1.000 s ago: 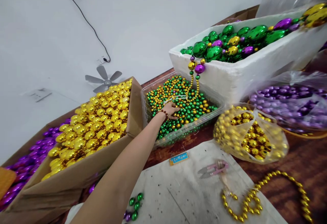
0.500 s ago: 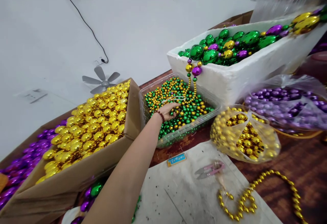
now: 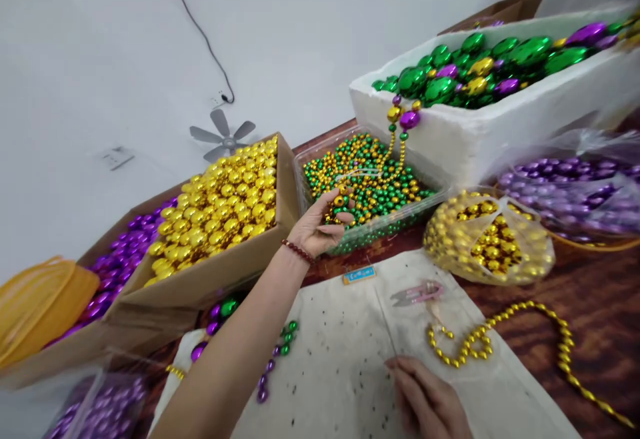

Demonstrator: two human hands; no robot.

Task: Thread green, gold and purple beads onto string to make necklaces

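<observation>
L hand [image 3: 320,227] cups beads [image 3: 341,201] by grn/gold bead tub [image 3: 400,220]; R hand [image 3: 425,395] pinches rod [image 3: 386,322].

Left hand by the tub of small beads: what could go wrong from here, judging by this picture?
A few beads seem cupped in the left hand; they might slip and roll away. The thin rod pinched in the right hand could prick a finger, if its tip is sharp. The gold strand lies close to the snips and might snag.

A dark cord [image 3: 206,40] ends near a fan [image 3: 229,142].
</observation>
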